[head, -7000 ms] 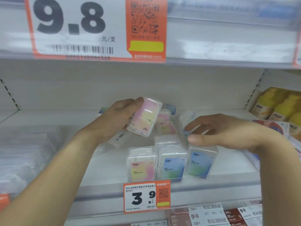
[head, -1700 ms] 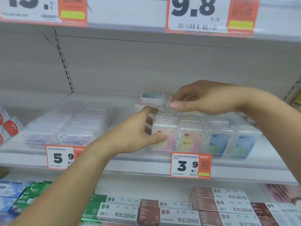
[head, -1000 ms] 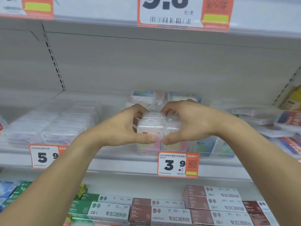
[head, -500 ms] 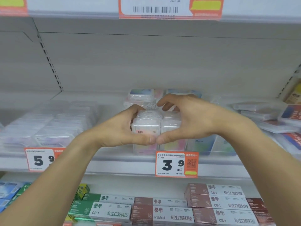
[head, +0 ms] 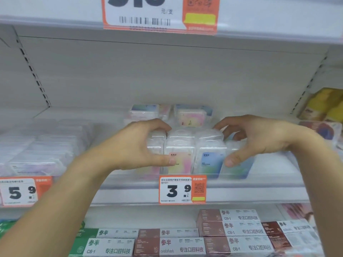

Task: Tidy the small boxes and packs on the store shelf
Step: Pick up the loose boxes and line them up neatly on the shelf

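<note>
I see the white shelf point(head: 259, 184) carrying a front row of small clear boxes point(head: 187, 154) at its near edge, above the 3.9 price tag point(head: 182, 190); more boxes lie flat farther back (blurred); my left hand point(head: 137, 145) curls round the row's left end, thumb on a pink-fronted box point(head: 179, 162); my right hand point(head: 259, 138) curls round the right end, thumb beside a blue-fronted box point(head: 210, 161).

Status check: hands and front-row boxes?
Left hand grips the row's left end; right hand its right end. Clear plastic pastel-label boxes upright above the 3.9 price tag. Nothing blocking.
</note>
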Available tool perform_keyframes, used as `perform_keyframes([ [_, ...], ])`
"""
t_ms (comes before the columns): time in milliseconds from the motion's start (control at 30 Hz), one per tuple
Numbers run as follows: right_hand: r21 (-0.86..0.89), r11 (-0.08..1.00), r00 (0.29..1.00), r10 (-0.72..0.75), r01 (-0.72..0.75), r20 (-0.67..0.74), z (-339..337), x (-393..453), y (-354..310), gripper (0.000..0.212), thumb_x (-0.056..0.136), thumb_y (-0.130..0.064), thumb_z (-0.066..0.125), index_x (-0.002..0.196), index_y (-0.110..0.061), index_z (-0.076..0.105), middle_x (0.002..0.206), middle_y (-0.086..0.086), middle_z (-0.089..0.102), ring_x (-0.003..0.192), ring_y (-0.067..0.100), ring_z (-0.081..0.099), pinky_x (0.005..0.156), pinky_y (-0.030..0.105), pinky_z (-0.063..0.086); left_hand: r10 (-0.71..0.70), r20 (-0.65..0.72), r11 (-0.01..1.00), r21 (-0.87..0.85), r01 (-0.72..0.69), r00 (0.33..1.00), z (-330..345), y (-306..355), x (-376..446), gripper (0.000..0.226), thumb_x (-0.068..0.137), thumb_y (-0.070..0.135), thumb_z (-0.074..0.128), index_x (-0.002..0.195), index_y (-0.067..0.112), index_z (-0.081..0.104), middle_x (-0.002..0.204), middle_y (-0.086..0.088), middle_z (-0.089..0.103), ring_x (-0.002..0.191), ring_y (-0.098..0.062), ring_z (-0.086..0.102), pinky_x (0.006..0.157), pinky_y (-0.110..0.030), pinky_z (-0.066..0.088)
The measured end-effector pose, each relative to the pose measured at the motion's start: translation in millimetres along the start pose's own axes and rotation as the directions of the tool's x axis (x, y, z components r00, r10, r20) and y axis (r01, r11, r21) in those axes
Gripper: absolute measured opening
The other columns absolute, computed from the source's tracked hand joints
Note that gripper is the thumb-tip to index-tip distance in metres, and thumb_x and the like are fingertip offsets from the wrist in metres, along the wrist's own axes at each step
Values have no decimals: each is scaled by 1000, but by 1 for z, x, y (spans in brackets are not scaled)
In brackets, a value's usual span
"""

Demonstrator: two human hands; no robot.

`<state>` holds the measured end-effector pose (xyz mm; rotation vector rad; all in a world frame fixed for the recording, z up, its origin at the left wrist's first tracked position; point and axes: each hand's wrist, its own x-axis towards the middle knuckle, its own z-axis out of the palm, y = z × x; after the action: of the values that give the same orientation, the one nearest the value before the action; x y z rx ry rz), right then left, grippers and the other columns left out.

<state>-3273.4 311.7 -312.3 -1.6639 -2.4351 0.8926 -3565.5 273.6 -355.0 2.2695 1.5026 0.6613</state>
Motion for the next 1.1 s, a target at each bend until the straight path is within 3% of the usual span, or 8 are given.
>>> perform_keyframes([
  [100, 45, 999, 998, -21, 24, -61, 8, 2, -1, 76, 42, -50, 88, 111, -40, 57, 108, -16, 63, 103, 0, 57, 76, 9, 42, -18, 5, 1000, -12, 18, 1000, 0, -2, 3, 72, 55, 62, 81, 119, 39, 56, 118, 30, 57, 114, 11, 50, 101, -20, 41],
  [233, 49, 998, 996, -36, 40, -84, 13, 0, 0, 66, 51, -42, 93, 106, -36, 58, 108, -19, 62, 104, -1, 57, 83, 13, 44, -19, 40, 1000, -11, 20, 999, -2, -1, 3, 72, 56, 60, 82, 120, 40, 55, 120, 30, 56, 116, 11, 49, 100, -17, 39],
  [533, 20, 1000, 996, -14, 16, -92, 16, 2, 4, 91, 36, -65, 87, 117, -38, 56, 115, -17, 62, 112, -1, 58, 102, 27, 46, -45, 25, 997, 69, 43, 999, -4, 6, 3, 77, 54, 63, 80, 122, 39, 55, 120, 32, 55, 116, 8, 50, 97, -16, 39],
  [633, 102, 994, 999, -25, 28, -35, 5, -10, 4, 91, 46, -68, 84, 128, -41, 54, 117, -14, 66, 112, -2, 60, 100, 25, 46, -61, 18, 995, 84, 59, 998, -5, 10, 3, 84, 52, 71, 76, 126, 40, 52, 123, 32, 53, 118, 10, 48, 95, -14, 36],
  [733, 393, 912, 948, 14, 118, -319, -13, -11, 22, 54, 73, -59, 75, 116, -29, 65, 104, -6, 76, 99, 9, 71, 90, 33, 52, -70, -19, 997, 40, 71, 997, -7, 13, 3, 87, 53, 86, 59, 127, 41, 51, 126, 33, 53, 118, 14, 46, 99, -15, 35],
  [833, 496, 862, 744, 260, 109, -615, -9, 17, 55, 22, 90, -33, 68, 99, -14, 70, 94, 4, 74, 88, 22, 70, 79, 36, 52, -71, -110, 997, -7, 71, 991, -8, 20, 8, 63, 66, 81, 54, 113, 39, 61, 114, 28, 63, 109, 13, 54, 98, -23, 44],
  [967, 216, 952, 867, 289, -216, -406, 21, 48, 75, 49, 73, -56, 77, 109, -24, 64, 107, -8, 64, 97, 15, 61, 80, 28, 43, -35, -185, 999, 32, 42, 982, -5, 50, 32, 29, 83, 53, 60, 103, 33, 67, 99, 21, 68, 94, 10, 59, 91, -25, 49],
  [1100, 295, 940, 905, 269, -173, -328, 21, 53, 75, 78, 67, -54, 84, 130, -15, 59, 126, 3, 64, 110, 20, 61, 91, 29, 47, 10, -55, 994, 106, -4, 998, 5, 86, 61, 25, 88, 48, 58, 104, 31, 65, 98, 17, 67, 93, -3, 62, 84, -23, 49],
])
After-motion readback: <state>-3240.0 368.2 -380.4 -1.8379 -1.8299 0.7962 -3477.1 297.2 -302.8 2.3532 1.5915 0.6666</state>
